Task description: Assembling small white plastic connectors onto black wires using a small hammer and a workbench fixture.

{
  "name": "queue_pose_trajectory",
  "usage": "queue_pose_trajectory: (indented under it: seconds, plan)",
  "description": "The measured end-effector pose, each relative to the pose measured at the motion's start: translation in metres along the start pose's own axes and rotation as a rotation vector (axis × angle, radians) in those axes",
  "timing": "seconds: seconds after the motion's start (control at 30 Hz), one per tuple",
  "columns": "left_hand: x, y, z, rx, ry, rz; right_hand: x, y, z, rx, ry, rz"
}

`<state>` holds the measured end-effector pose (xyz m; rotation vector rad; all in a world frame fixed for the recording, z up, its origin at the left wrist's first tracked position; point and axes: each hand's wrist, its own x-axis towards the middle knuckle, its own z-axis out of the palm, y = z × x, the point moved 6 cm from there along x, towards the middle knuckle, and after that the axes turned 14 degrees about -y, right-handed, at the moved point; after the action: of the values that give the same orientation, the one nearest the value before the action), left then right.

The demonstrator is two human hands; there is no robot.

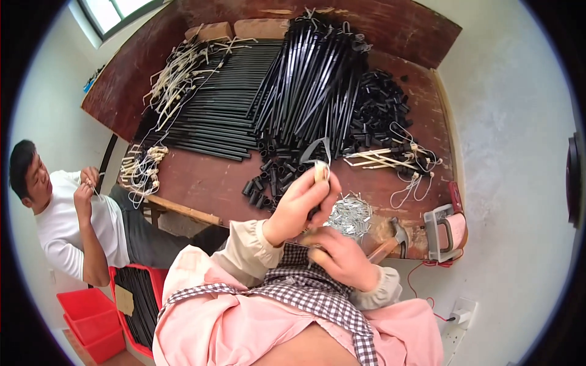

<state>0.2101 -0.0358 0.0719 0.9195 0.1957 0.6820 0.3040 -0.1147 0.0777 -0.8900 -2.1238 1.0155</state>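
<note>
My left hand (299,204) is raised over the near part of the table, closed around a cream-coloured piece (320,172) whose end pokes out above the fingers. A grey cord loop (317,146) stands up from that end. Lower and to the right, near my checked apron, my right hand (345,259) is curled and partly blurred by motion; what its fingers hold, if anything, cannot be made out. Just beyond my hands lies a heap of small silvery metal pins (351,216). Short black tube pieces (268,183) are scattered to the left of my left hand.
Long black rods (317,79) are stacked at the back. Bundles of cream sticks with cords (177,79) lie left; more (390,158) lie right. A hammer (400,235) and a clear plastic box (436,235) sit at the right edge. A seated person (79,219) works left, by red bins (91,323).
</note>
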Motion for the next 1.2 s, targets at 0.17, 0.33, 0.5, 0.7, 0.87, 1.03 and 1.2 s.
queue_pose_trajectory:
  seconds: [0.17,0.33,0.5,0.7,0.87,1.03,1.2]
  plan:
    - [-0.037,0.0,0.01,0.613,-0.261,-0.187,-0.041,-0.016,-0.049,0.428,0.405,0.305]
    - [-0.057,-0.006,0.036,0.591,-0.648,-0.345,0.019,-0.064,-0.037,-0.334,-0.138,-0.106]
    - [-0.067,-0.012,0.031,0.564,-0.422,-0.193,0.0,-0.051,-0.016,-0.019,-0.143,-0.137]
    - [-0.075,-0.039,0.045,-0.162,-0.626,-0.514,-0.005,-0.05,-0.012,0.27,-0.178,-0.154]
    - [-0.054,-0.049,0.048,-0.208,-0.69,-0.709,-0.026,-0.042,-0.02,0.223,0.017,-0.035]
    - [0.073,-0.012,0.015,1.191,-0.613,-0.179,-0.081,-0.014,-0.03,0.131,0.39,0.183]
    - [0.178,-0.028,-0.065,2.12,0.271,0.031,-0.092,-0.012,-0.034,0.113,0.428,0.166]
